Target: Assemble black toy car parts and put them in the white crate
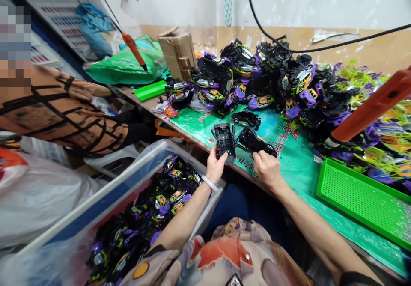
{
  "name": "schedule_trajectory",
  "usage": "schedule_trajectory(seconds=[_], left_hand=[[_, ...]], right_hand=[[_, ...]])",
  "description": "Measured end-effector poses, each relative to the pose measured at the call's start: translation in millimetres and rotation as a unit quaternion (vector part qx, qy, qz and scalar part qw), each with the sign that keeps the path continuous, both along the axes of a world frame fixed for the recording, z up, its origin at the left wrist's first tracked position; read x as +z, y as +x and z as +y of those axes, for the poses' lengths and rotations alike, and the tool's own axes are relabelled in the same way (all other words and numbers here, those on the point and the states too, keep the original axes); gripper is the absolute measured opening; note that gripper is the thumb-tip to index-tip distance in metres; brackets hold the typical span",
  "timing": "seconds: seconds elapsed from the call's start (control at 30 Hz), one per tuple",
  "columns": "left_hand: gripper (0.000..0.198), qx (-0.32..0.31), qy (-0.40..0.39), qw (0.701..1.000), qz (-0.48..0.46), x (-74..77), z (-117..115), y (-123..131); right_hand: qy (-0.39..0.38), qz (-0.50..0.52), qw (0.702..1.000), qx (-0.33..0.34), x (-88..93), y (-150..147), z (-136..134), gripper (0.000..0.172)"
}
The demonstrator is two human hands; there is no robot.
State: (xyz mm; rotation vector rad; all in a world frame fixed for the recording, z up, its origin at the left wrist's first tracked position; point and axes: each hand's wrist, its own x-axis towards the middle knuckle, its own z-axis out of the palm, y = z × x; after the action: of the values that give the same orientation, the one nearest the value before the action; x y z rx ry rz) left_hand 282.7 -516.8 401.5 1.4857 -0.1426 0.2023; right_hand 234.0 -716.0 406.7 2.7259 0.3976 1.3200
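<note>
My left hand (215, 165) is closed on a black toy car (224, 138), holding it at the table's edge with its hollowed black side facing up and the thumb on its near end. My right hand (267, 168) has its fingers curled at the near edge of another black toy car (255, 141), which lies on the green sheet (199, 121). What the fingertips pinch there is partly hidden by the hand. Just beyond lies a third black toy car (246, 119).
A heap of purple, black and yellow toy cars (224, 80) covers the table's back. Orange electric screwdrivers (369, 108) hang at right and left. A perforated green tray (362, 200) lies right. A plastic bin (73, 204) of toy cars stands lower left. Another person (58, 106) sits left.
</note>
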Motion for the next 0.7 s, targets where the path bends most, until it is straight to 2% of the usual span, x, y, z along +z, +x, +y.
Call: schedule_trajectory(seconds=[0.2, 0.3, 0.4, 0.47, 0.5, 0.57, 0.63, 0.7], left_hand=[[0.050, 0.061, -0.059, 0.995, 0.050, -5.0, 17.7, -26.9], [0.048, 0.109, -0.103, 0.984, 0.097, -14.2, 42.8, -49.1], [0.048, 0.205, -0.100, 0.962, 0.149, -27.7, 86.8, -73.8], [0.042, 0.310, -0.029, 0.933, 0.179, -35.3, 124.1, -92.6], [0.039, 0.358, 0.011, 0.914, 0.192, -38.4, 143.7, -103.0], [0.039, 0.412, 0.048, 0.886, 0.208, -43.7, 182.7, -125.0], [0.044, 0.474, 0.073, 0.846, 0.233, -50.7, 219.2, -145.7], [0.050, 0.524, 0.124, 0.804, 0.253, -61.1, 249.0, -159.4]], right_hand=[[0.073, -0.003, 0.996, 0.055, 6.1, -14.3, 19.6, 0.019], [0.104, 0.099, 0.983, 0.110, 6.0, -18.1, 55.8, 0.021], [0.099, 0.200, 0.961, 0.162, 4.4, -18.7, 117.2, 0.021], [0.081, 0.242, 0.944, 0.208, 4.7, -21.9, 165.3, 0.023], [0.068, 0.285, 0.924, 0.245, 5.5, -25.0, 188.4, 0.026], [0.048, 0.316, 0.896, 0.309, 8.1, -33.2, 227.1, 0.024], [0.051, 0.360, 0.858, 0.363, 11.5, -40.1, 249.7, 0.032], [0.093, 0.452, 0.811, 0.359, 15.9, -39.6, 251.9, 0.038]])
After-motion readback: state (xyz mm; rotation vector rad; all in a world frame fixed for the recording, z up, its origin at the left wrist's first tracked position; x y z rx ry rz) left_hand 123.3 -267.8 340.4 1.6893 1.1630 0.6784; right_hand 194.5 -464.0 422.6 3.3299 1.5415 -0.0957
